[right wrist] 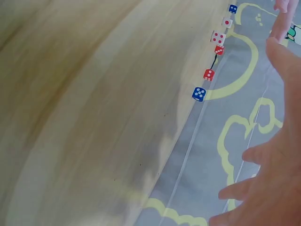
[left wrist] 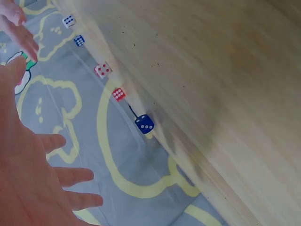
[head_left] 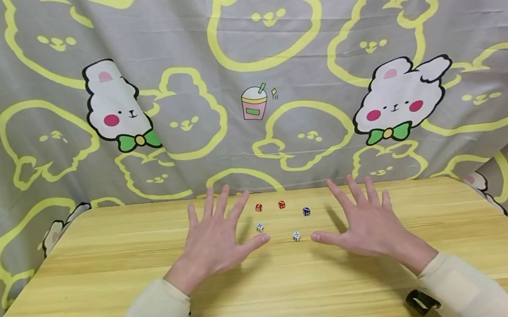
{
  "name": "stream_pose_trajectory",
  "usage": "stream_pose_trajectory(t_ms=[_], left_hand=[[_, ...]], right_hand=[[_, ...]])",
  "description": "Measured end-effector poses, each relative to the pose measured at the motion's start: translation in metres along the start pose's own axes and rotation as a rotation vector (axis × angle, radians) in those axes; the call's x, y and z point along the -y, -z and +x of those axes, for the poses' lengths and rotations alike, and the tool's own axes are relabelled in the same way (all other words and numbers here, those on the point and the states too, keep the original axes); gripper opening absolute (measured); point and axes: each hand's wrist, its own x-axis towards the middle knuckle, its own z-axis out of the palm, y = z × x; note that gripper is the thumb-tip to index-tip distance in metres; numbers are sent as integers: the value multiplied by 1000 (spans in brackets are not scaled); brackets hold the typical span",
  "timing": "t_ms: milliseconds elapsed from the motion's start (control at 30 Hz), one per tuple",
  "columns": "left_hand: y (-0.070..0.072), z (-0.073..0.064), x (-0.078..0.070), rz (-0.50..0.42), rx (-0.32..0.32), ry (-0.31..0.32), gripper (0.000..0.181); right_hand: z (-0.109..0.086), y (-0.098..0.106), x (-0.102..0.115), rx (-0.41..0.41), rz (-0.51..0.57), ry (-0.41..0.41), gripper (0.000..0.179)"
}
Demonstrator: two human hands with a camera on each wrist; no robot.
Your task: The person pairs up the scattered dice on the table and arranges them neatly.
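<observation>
Several small dice lie loosely grouped between my two hands near the table's far edge. In the head view, a red die and a second red die are farthest back, with a blue die to their right. One white die sits close to my left thumb, and another white die is near my right thumb tip. My left hand and right hand have their fingers spread straight, palms toward the tabletop. Neither holds anything. A blue die appears large in the left wrist view.
The wooden table has light yellow grain. Behind it and at its sides hangs a grey curtain with yellow outlines and white rabbits. A black band shows under the right sleeve.
</observation>
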Motion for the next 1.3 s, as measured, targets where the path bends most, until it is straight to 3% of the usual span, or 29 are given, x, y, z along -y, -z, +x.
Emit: stream_pose_trajectory(t_ms=[433,767,1300], left_hand=[[-4,1,-9,-26,61,-18,94],[-3,4,-16,-41,71,-61,91],[-7,19,-37,-80,107,-127,89]], right_hand=[[2,-2,-1,41,80,31,113],[11,-1,-4,98,207,40,106],[32,5,-10,121,340,-32,77]])
